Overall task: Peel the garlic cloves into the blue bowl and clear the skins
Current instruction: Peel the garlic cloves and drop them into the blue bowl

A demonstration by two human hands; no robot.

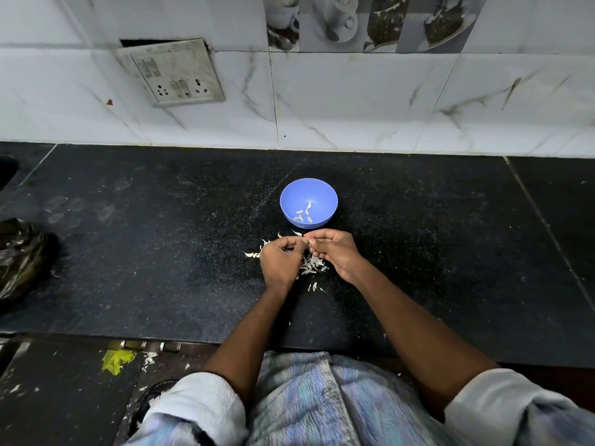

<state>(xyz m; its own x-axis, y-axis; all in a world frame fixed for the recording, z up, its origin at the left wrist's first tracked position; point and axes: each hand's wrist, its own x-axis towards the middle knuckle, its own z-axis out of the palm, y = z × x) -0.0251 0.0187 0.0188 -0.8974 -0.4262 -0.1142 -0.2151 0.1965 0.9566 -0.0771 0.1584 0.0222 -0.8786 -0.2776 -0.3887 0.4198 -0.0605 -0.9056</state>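
blue bowl (308,191): few peeled cloves (304,215) | skins (312,263): on counter (161,252)

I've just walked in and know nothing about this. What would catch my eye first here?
Probably the blue bowl, the one bright thing on the black counter, with a few pale cloves lying in its bottom. Just in front of it, the left hand and right hand meet fingertip to fingertip, apparently working at something tiny. Beneath them lies a scatter of white garlic skins.

Blue bowl (308,201), speckled black counter (161,252)
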